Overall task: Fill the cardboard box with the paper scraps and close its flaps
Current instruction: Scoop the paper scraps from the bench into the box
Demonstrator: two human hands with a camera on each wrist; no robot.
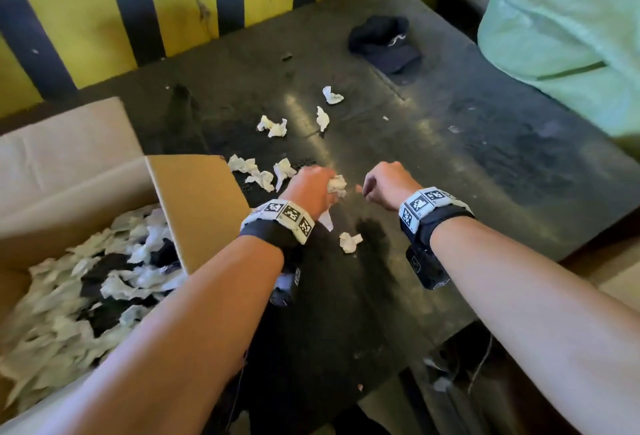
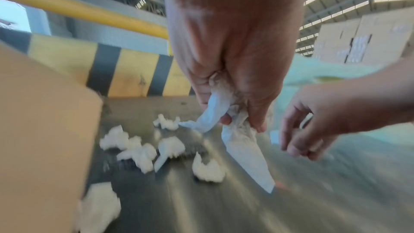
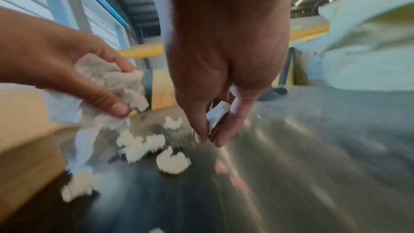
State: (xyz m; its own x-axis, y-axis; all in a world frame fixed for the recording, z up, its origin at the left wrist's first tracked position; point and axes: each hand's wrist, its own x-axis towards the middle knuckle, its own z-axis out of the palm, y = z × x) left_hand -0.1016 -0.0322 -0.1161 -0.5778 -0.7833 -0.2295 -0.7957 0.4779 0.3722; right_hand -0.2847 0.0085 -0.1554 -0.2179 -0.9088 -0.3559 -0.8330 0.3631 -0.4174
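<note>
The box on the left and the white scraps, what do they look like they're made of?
Cardboard box: plain brown corrugated board, matte, with fold creases along its flaps. Paper scraps: thin white paper, possibly tissue, matte, crumpled into soft wads. Left hand grips some; one strip hangs limp.

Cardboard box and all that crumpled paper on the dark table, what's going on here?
A person is gathering paper scraps to fill the cardboard box. The left hand grips a wad of crumpled paper; the right hand pinches a small scrap between its fingertips. The box, at the left, already holds many scraps and its flaps are open. Several loose scraps lie on the table, so filling isn't finished.
</note>
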